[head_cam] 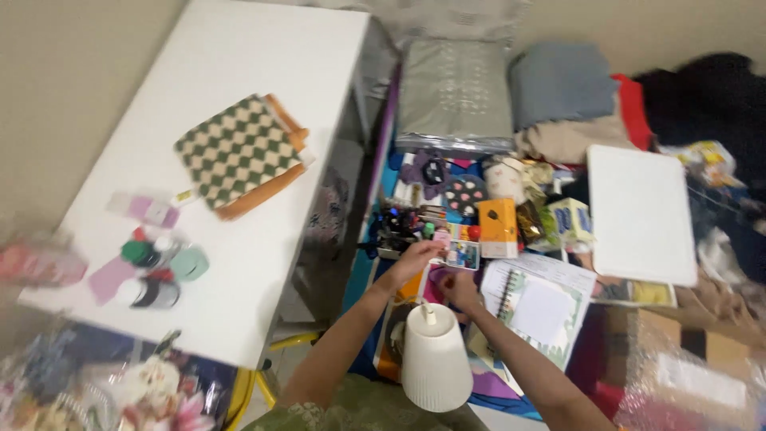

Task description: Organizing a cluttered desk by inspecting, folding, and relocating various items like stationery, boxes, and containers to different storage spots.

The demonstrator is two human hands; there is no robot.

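Note:
My left hand reaches forward and pinches a small pink thing beside a small tray of paint pots. Just below it, my right hand is curled over a pink sheet; whether it holds anything is unclear. Both hands work over a cluttered low surface. A white ribbed lampshade stands close under my forearms.
A white table at left carries a green checked cloth and several paint bottles. An orange box, spiral notebook, white board and folded fabrics crowd the right. Flowers lie bottom left.

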